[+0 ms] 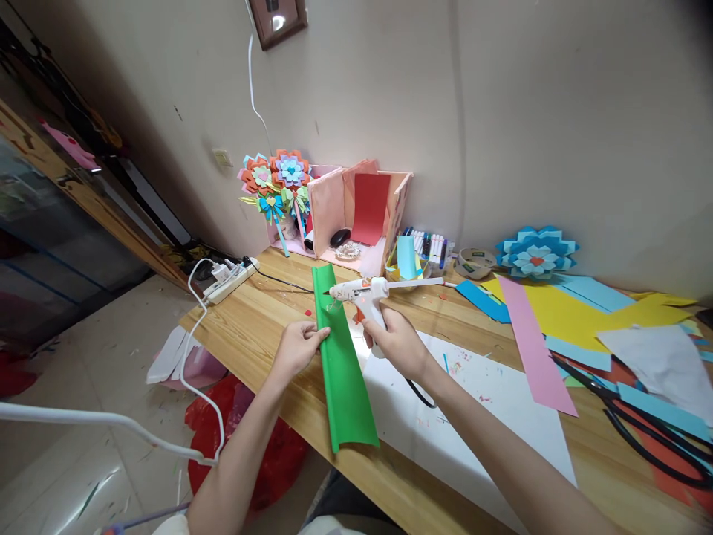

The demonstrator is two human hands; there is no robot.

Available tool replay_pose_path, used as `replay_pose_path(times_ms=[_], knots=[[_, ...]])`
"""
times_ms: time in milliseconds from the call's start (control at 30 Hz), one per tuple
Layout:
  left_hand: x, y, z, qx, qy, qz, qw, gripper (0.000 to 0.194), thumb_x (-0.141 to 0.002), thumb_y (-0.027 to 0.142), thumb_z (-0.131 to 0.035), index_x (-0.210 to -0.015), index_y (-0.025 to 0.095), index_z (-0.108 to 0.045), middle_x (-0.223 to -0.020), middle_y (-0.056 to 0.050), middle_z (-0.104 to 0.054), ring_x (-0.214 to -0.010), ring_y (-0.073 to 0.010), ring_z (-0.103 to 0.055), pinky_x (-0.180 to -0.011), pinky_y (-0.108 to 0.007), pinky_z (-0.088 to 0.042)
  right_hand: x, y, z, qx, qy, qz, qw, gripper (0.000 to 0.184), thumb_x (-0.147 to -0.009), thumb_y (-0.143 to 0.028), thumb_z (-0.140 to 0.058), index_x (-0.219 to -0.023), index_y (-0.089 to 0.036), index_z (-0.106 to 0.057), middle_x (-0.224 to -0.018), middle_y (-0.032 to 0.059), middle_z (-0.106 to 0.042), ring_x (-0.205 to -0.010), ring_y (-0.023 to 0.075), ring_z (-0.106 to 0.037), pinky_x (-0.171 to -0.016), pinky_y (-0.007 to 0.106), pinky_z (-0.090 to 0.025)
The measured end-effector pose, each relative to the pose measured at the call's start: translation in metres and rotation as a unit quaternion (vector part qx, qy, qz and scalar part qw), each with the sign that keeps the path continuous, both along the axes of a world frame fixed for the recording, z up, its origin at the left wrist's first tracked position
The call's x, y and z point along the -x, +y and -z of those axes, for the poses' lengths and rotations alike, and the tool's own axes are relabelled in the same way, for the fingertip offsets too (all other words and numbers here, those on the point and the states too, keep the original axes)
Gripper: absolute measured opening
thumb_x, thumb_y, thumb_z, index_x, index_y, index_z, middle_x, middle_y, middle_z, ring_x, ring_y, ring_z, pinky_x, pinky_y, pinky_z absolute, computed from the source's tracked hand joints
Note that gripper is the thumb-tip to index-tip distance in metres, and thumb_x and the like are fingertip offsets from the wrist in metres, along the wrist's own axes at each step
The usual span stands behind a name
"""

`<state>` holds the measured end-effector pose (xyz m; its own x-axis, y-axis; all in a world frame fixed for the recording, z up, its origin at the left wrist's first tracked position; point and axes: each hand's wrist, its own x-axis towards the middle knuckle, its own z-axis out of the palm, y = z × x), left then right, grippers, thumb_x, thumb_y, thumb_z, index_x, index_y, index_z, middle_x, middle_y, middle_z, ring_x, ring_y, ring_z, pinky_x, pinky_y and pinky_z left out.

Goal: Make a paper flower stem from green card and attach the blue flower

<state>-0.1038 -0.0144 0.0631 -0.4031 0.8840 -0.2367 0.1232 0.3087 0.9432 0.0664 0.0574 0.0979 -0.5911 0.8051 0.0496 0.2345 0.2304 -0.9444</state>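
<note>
My left hand (pixel 301 348) pinches the left edge of a green paper strip (pixel 346 371), which is partly rolled along that side. In my right hand (pixel 396 342) is a white hot glue gun (pixel 365 293), gripped by its handle with fingers near the orange trigger. Its nozzle points left, over the upper part of the green paper, and a thin strand of glue seems to hang below the tip. A glue stick (pixel 415 283) juts out of the gun's back end. Beneath lies a white sheet (pixel 473 416) with small coloured scraps on it.
Black-handled scissors (pixel 640 423), a pink paper strip (pixel 538 345) and yellow paper (pixel 573 312) lie at the right. A blue paper flower (pixel 538 254), tape roll (pixel 474 262) and pink box (pixel 328 212) stand along the wall. A power strip (pixel 231 281) sits at the table's left edge.
</note>
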Motion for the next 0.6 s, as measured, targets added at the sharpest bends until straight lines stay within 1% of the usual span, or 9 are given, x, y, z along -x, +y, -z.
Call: replay_pose_path(times_ms=[100, 200, 267, 333, 400, 467, 533, 600], knots=[[0.002, -0.001, 0.004, -0.001, 0.002, -0.005, 1.000, 0.042, -0.055, 0.051, -0.066, -0.065, 0.010, -0.061, -0.059, -0.004, -0.065, -0.053, -0.0174, -0.060, -0.053, -0.027, -0.048, -0.001, 0.004, 0.000, 0.025, 0.046, -0.004, 0.999, 0.021, -0.075, -0.028, -0.042, -0.056, -0.018, -0.046, -0.052, -0.0024, -0.051, -0.051, 0.0112, -0.048, -0.052, 0.023, -0.036], [0.004, -0.001, 0.006, 0.000, 0.007, -0.010, 1.000, 0.039, -0.056, 0.049, -0.066, -0.064, 0.010, -0.062, -0.057, -0.004, -0.064, -0.051, -0.0164, -0.059, -0.050, -0.027, -0.047, -0.004, 0.008, -0.002, 0.052, 0.098, 0.005, 0.994, 0.023, -0.075, -0.029, -0.042, -0.055, -0.017, -0.046, -0.051, -0.0016, -0.051, -0.049, 0.0109, -0.046, -0.050, 0.023, -0.035], [0.005, -0.001, 0.006, 0.001, 0.009, -0.014, 1.000, 0.038, -0.055, 0.048, -0.066, -0.062, 0.010, -0.062, -0.055, -0.003, -0.064, -0.049, -0.0161, -0.058, -0.049, -0.026, -0.046, -0.008, 0.012, -0.002, 0.056, 0.129, 0.021, 0.990, 0.027, -0.075, -0.032, -0.041, -0.053, -0.017, -0.046, -0.049, -0.0009, -0.050, -0.047, 0.0105, -0.043, -0.049, 0.023, -0.034], [0.005, -0.002, 0.006, 0.002, 0.008, -0.017, 1.000, 0.038, -0.055, 0.047, -0.067, -0.062, 0.010, -0.062, -0.054, -0.003, -0.063, -0.049, -0.0162, -0.058, -0.049, -0.026, -0.046, -0.014, 0.020, 0.002, 0.046, 0.140, 0.043, 0.988, 0.031, -0.075, -0.034, -0.039, -0.050, -0.017, -0.046, -0.049, -0.0003, -0.048, -0.046, 0.0103, -0.042, -0.048, 0.023, -0.032], [0.006, -0.003, 0.005, 0.003, 0.007, -0.017, 1.000, 0.037, -0.055, 0.047, -0.067, -0.063, 0.010, -0.063, -0.055, -0.003, -0.064, -0.050, -0.0165, -0.058, -0.049, -0.027, -0.047, -0.019, 0.032, 0.011, 0.029, 0.130, 0.071, 0.989, 0.034, -0.076, -0.036, -0.039, -0.049, -0.017, -0.047, -0.049, 0.0001, -0.048, -0.046, 0.0104, -0.041, -0.048, 0.024, -0.031], [0.006, -0.005, 0.004, 0.006, 0.009, -0.011, 1.000, 0.037, -0.056, 0.046, -0.067, -0.065, 0.010, -0.063, -0.057, -0.004, -0.064, -0.051, -0.0166, -0.059, -0.050, -0.027, -0.047, -0.019, 0.046, 0.026, 0.003, 0.104, 0.107, 0.989, 0.033, -0.076, -0.037, -0.040, -0.051, -0.017, -0.048, -0.051, 0.0002, -0.049, -0.048, 0.0111, -0.042, -0.050, 0.024, -0.033], [0.007, -0.008, 0.003, 0.008, 0.013, -0.008, 1.000, 0.037, -0.057, 0.046, -0.066, -0.065, 0.010, -0.063, -0.058, -0.004, -0.065, -0.052, -0.0167, -0.059, -0.051, -0.027, -0.047, -0.012, 0.059, 0.042, -0.030, 0.064, 0.140, 0.988, 0.029, -0.076, -0.037, -0.041, -0.057, -0.017, -0.049, -0.055, 0.0011, -0.052, -0.053, 0.0131, -0.047, -0.056, 0.024, -0.035], [0.009, -0.012, 0.003, 0.010, 0.017, -0.008, 1.000, 0.038, -0.057, 0.046, -0.066, -0.066, 0.010, -0.063, -0.058, -0.004, -0.064, -0.053, -0.0170, -0.059, -0.051, -0.027, -0.047, 0.005, 0.069, 0.056, -0.063, 0.016, 0.154, 0.986, 0.025, -0.077, -0.036, -0.040, -0.065, -0.017, -0.052, -0.061, 0.0021, -0.055, -0.060, 0.0157, -0.051, -0.062, 0.025, -0.037]])
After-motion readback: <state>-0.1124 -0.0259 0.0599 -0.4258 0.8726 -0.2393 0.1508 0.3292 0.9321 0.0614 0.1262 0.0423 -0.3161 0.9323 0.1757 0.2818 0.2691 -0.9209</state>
